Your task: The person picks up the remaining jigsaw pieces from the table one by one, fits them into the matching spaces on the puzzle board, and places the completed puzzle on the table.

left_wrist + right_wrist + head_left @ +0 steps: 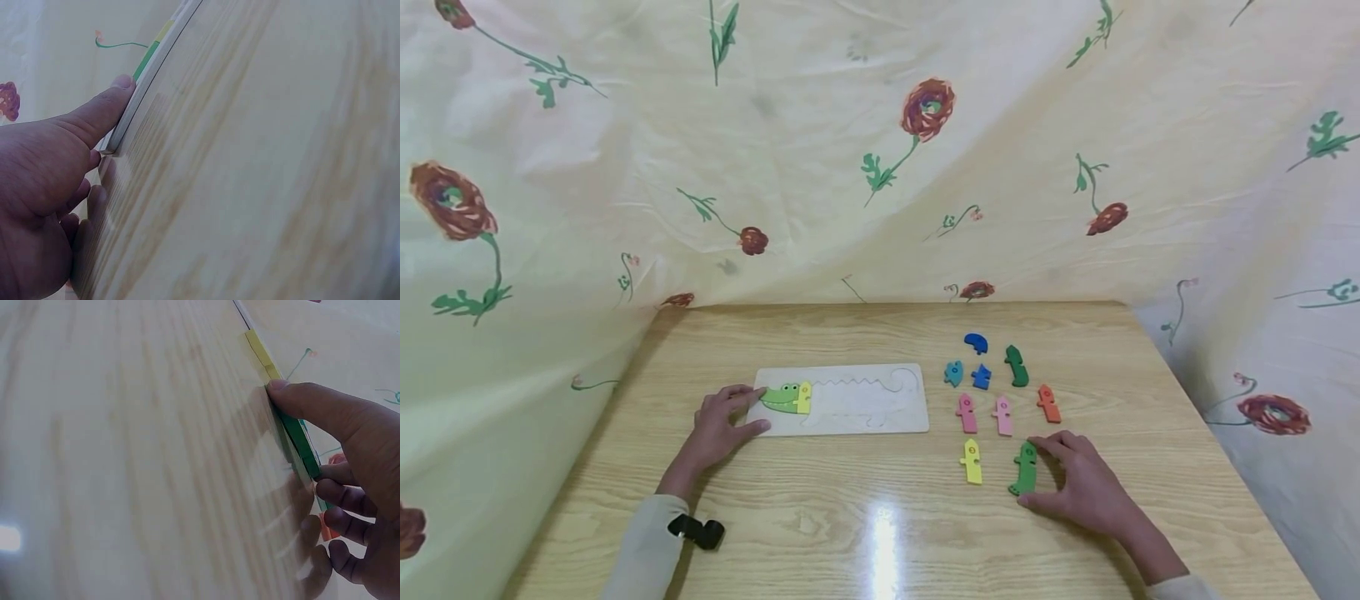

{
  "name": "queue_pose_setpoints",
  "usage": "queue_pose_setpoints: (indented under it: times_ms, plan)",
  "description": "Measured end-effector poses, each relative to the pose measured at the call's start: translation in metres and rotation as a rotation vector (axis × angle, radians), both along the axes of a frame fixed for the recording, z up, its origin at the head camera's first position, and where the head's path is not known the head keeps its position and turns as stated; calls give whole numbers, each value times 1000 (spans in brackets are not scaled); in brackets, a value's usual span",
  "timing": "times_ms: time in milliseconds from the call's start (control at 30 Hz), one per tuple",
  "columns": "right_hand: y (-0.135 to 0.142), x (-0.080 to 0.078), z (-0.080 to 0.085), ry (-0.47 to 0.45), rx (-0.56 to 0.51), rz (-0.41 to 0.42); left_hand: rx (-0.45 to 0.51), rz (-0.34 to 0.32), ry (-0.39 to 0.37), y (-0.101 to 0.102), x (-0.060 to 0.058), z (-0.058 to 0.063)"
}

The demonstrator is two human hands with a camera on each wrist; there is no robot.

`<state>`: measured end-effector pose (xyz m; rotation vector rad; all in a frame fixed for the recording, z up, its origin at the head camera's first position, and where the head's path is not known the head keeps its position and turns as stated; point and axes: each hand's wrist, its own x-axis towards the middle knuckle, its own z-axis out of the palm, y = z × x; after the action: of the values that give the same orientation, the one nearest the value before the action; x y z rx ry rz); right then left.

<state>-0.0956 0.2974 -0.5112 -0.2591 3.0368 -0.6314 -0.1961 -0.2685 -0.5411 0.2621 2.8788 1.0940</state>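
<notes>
A white crocodile puzzle board lies flat on the table, with a green head piece and a yellow piece set in its left end. My left hand holds that left end, its thumb on the edge. To the right of the board, my right hand pinches a green puzzle piece lengthwise. Its thumb is at the piece's near end and a finger at the far end. In the right wrist view this green piece lies low along the tabletop.
Loose pieces lie right of the board: a yellow one, pink ones, an orange one, a dark green one and several blue ones. Flowered cloth hangs behind the wooden table and along its sides.
</notes>
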Motion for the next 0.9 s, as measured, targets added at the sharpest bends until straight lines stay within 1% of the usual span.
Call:
queue_pose_setpoints:
  times_ms: [167, 333, 567, 900]
  plan:
    - [1, 0, 3, 7, -13, -2, 8, 5, -6, 0, 0, -1]
    - [1, -3, 9, 38, -17, 13, 9, 4, -4, 0, 0, -1]
    - [-3, -12, 21, 79, -29, 46, 5, 5, -2, 0, 1, -1]
    - [-21, -26, 41, 156, -50, 112, 1, -2, 9, 0, 1, 1]
